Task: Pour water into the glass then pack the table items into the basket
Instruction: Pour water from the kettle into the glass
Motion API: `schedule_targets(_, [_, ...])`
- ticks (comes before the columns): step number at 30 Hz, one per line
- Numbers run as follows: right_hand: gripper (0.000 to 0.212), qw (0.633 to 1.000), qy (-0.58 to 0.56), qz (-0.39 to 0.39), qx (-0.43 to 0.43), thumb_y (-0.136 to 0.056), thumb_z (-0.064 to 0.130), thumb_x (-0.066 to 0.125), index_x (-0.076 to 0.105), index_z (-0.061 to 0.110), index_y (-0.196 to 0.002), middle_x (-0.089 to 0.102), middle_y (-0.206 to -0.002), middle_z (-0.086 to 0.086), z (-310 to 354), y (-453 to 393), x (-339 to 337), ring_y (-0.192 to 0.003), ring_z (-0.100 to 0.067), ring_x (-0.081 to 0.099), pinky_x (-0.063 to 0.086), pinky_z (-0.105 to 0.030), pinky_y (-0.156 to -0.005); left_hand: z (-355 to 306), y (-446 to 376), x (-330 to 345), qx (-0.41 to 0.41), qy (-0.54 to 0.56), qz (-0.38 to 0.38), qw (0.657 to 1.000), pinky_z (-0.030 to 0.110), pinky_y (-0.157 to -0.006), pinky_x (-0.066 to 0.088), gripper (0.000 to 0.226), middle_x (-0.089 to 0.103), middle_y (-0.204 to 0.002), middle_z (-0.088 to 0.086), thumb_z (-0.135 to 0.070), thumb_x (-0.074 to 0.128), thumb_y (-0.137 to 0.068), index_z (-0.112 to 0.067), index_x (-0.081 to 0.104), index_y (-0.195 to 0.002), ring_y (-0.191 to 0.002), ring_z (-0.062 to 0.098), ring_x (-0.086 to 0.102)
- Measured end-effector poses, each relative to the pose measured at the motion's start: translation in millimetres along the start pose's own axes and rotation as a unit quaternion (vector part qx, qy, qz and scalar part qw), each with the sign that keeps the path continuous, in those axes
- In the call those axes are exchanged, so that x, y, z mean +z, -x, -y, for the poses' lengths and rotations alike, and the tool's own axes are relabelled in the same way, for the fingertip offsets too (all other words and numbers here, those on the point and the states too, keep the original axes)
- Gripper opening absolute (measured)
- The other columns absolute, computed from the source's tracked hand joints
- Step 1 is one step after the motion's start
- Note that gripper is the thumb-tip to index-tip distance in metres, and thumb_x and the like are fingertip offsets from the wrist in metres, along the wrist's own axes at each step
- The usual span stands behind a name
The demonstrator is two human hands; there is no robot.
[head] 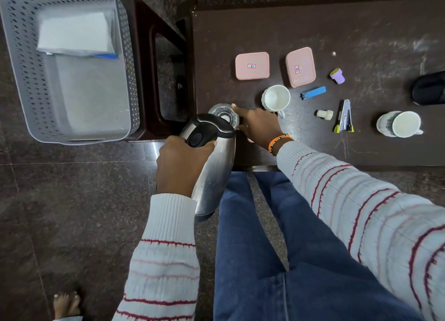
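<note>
A steel kettle is gripped by the left hand, fingers curled tight round its black handle, w/ the body tilted so the spout end sits over the glass. The glass stands at the near-left corner of the dark table and is steadied by the right hand, fingers wrapped round its right side, index tip at the rim. A white cup lies just beyond the right fingers; two pink lidded boxes are further back. To the right of those fingers, well apart: blue nail clipper, stapler, small cream cap, purple cap, 2nd mug. The grey basket sits left of the kettle hand, apart from the table, w/ white paper inside.
</note>
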State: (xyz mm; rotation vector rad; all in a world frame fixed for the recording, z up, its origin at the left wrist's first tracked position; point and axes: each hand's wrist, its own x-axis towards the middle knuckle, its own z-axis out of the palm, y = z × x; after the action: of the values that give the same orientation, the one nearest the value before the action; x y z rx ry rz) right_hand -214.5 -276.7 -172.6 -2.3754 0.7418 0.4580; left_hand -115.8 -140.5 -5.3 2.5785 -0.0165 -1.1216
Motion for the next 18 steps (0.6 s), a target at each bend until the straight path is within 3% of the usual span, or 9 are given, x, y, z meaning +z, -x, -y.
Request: schedule_targets(18, [0.054,1.000,0.013,0.008,0.003,-0.089,0.032,0.054,0.036,0.029,-0.140,0.068,-0.109,-0.017,0.4,-2.0,-0.9,-0.099,-0.040,0.063,0.052,-0.042,-0.077,-4.8,0.7,6.0,0.007,-0.006,-0.013,1.000,0.045,-0.084,0.054,0.049,0.069,-0.094,0.010,-0.048,0.070,-0.068,-0.006,0.064,-0.094,-0.092,0.031,0.064])
